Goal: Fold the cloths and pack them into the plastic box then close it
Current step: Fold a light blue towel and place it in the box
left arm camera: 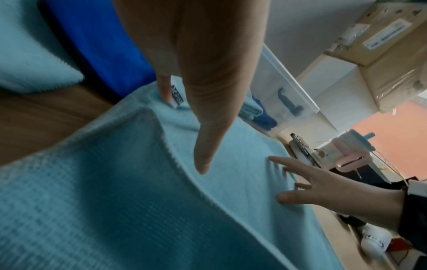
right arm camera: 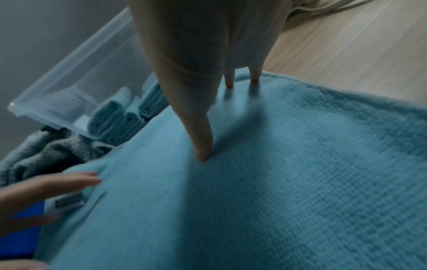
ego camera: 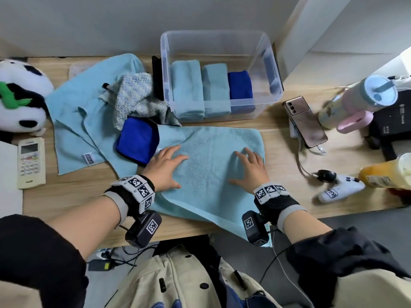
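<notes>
Both hands, left hand (ego camera: 165, 167) and right hand (ego camera: 250, 170), press flat with spread fingers on the light-blue towel (ego camera: 211, 174).

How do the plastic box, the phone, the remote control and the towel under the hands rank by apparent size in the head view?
1. Towel and plastic box: too close to rank.
2. Remote control and phone: look alike, no clear order.
</notes>
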